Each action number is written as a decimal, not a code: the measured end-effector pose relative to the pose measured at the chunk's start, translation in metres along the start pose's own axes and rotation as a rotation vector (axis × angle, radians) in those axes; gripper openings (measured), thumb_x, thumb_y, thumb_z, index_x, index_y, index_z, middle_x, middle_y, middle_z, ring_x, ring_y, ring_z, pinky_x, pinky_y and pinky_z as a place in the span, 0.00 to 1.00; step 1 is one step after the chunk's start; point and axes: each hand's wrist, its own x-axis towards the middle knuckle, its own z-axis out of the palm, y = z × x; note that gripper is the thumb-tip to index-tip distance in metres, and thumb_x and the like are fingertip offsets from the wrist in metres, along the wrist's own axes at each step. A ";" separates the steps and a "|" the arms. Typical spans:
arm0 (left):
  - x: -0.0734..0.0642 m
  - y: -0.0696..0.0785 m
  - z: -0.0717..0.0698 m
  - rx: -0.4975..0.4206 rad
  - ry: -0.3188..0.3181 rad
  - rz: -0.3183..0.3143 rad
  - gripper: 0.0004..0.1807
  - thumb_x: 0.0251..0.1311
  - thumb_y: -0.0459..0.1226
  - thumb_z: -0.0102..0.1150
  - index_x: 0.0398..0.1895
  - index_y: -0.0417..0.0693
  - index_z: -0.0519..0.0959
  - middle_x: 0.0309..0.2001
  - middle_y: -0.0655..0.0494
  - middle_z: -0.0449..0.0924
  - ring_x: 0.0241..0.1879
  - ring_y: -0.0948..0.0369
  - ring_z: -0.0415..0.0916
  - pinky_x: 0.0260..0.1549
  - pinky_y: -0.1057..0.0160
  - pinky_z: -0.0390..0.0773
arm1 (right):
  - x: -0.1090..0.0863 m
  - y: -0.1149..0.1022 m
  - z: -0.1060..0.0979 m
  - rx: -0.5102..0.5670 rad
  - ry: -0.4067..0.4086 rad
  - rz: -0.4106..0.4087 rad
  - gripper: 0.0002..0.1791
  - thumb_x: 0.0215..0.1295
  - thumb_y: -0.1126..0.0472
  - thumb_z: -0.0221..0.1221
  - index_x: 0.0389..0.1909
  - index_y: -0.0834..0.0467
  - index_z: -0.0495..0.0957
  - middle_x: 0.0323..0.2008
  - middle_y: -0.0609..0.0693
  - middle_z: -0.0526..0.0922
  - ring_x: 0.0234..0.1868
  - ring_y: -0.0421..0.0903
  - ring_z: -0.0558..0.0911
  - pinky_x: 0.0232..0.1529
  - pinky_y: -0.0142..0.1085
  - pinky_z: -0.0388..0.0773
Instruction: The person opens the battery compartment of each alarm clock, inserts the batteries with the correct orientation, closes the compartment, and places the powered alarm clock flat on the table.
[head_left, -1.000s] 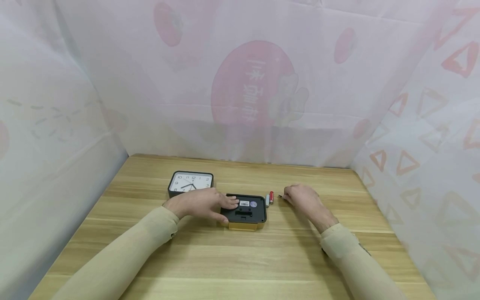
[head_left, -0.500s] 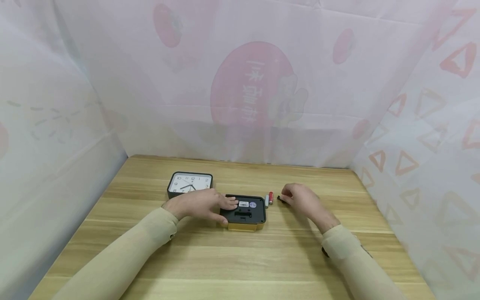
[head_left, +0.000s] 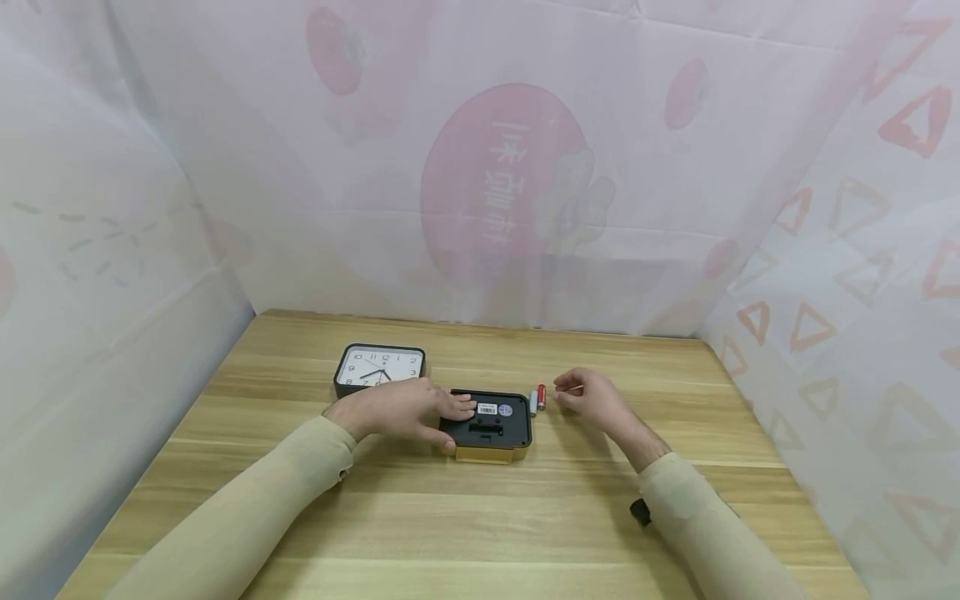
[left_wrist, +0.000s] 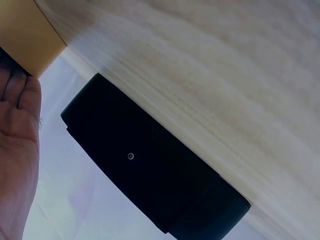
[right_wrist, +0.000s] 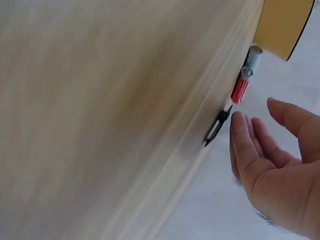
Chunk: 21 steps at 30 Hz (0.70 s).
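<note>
My left hand (head_left: 397, 410) rests its fingers on the black back of a face-down clock (head_left: 510, 429) with a yellow-orange side. The back shows a label, a round sticker and an uncovered battery slot. Right of this clock lie a red battery (head_left: 542, 397) and a grey battery (head_left: 533, 403), side by side. Just right of them is my right hand (head_left: 592, 400), thumb and fingers apart, holding nothing. In the right wrist view a small black plastic piece (right_wrist: 218, 126), perhaps a battery cover, lies on the table near the fingertips; the head view hides it.
Behind my left hand lies a second clock (head_left: 392, 364), face up, white dial and black frame, partly covered by the hand. The wooden table (head_left: 480, 525) meets printed cloth walls (head_left: 517, 283) at the back and sides.
My right hand has let go of the small black piece, and its thumb and fingers have parted as it shifted slightly left towards the batteries. The left hand and both clocks stay put.
</note>
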 end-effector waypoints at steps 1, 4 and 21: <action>0.000 0.000 0.000 0.000 -0.001 -0.001 0.40 0.78 0.60 0.74 0.86 0.56 0.78 0.87 0.62 0.74 0.88 0.58 0.74 0.90 0.48 0.74 | 0.000 -0.001 0.001 0.018 0.000 0.012 0.18 0.87 0.62 0.68 0.68 0.68 0.85 0.65 0.66 0.92 0.67 0.64 0.92 0.71 0.54 0.92; 0.000 0.000 0.000 0.001 0.000 0.000 0.40 0.78 0.60 0.74 0.86 0.56 0.78 0.87 0.62 0.74 0.88 0.58 0.74 0.89 0.47 0.75 | -0.001 -0.005 0.003 0.061 0.001 0.044 0.20 0.87 0.62 0.68 0.70 0.69 0.84 0.66 0.66 0.91 0.69 0.64 0.90 0.73 0.54 0.91; 0.001 -0.002 0.002 -0.001 0.002 0.014 0.40 0.78 0.59 0.74 0.86 0.55 0.79 0.87 0.61 0.74 0.88 0.58 0.74 0.90 0.47 0.74 | 0.011 -0.018 0.015 0.052 0.015 0.067 0.21 0.83 0.66 0.69 0.71 0.69 0.84 0.66 0.66 0.90 0.69 0.64 0.90 0.70 0.50 0.93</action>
